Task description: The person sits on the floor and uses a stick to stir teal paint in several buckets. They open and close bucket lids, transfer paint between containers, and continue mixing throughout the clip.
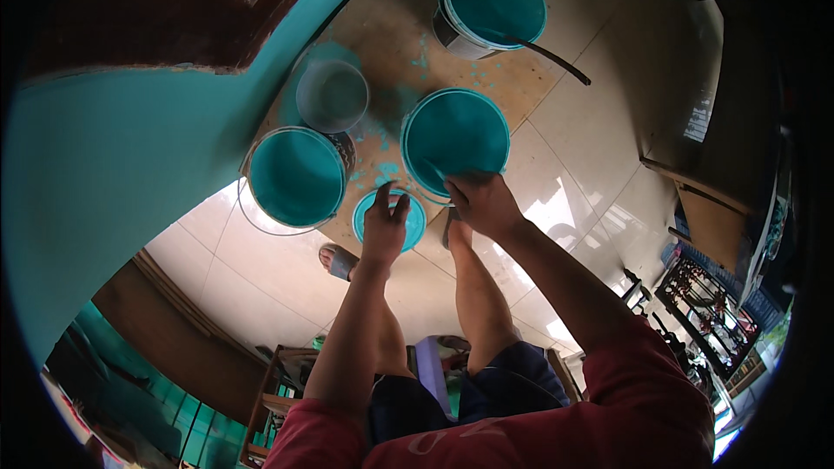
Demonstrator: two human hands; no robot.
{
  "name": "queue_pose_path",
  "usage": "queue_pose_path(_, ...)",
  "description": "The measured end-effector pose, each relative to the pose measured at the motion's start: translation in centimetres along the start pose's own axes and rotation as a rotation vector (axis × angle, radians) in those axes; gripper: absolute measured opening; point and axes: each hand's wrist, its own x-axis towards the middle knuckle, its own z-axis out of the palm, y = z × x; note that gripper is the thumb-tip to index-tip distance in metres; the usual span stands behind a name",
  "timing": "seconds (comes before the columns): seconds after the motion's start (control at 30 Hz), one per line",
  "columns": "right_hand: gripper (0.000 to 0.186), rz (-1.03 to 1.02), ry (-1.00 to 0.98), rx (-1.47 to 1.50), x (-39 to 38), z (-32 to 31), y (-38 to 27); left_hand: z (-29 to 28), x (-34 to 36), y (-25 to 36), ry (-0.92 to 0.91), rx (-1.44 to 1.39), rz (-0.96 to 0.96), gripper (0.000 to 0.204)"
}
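Observation:
My right hand (478,201) is closed at the near rim of a bucket of teal paint (457,126). Something teal and narrow shows inside that bucket beside my fingers, but what I grip is mostly hidden. Over a small round container of teal paint (415,227), my left hand (385,221) is held with its fingers apart and nothing visible in them. Left of it stands another bucket of teal paint (296,176), its wire handle hanging down. Behind that bucket is a translucent empty-looking tub (333,95).
A paint-spotted brown board (395,13) lies under the containers on the tiled floor (565,148). At its far right, a larger bucket (493,4) has a dark curved stick (556,61) leaning out. A teal wall (130,148) borders the left, and my feet are close by.

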Motion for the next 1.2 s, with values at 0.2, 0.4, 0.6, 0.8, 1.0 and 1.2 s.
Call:
queue_pose_path(0.2,0.006,-0.046,0.225,-0.039,6.4,-2.5,2.8,2.4,2.5,4.5,0.048,0.039,0.067,0.025)
queue_pose_path(0.4,0.006,-0.043,0.227,-0.147,5.0,-5.8,4.8,3.0,2.6,3.9,0.064,-0.203,0.012,0.031)
queue_pose_path(0.6,0.005,0.0,0.125,-0.17,-1.3,-5.1,3.7,3.8,1.5,4.1,0.07,-0.52,-0.263,0.037)
queue_pose_path(0.8,0.015,0.101,0.086,-0.047,-4.1,-3.1,1.0,3.8,-0.3,3.7,-0.031,-0.625,-0.395,0.038)
queue_pose_path(1.0,0.018,0.106,0.185,-0.024,-4.1,-3.6,0.4,3.6,-0.4,-0.2,0.094,-0.406,-0.415,0.05)
queue_pose_path(1.2,0.02,0.141,0.225,-0.012,-4.9,-6.6,-1.7,0.9,-1.4,-9.8,0.287,-0.17,-0.439,0.061)
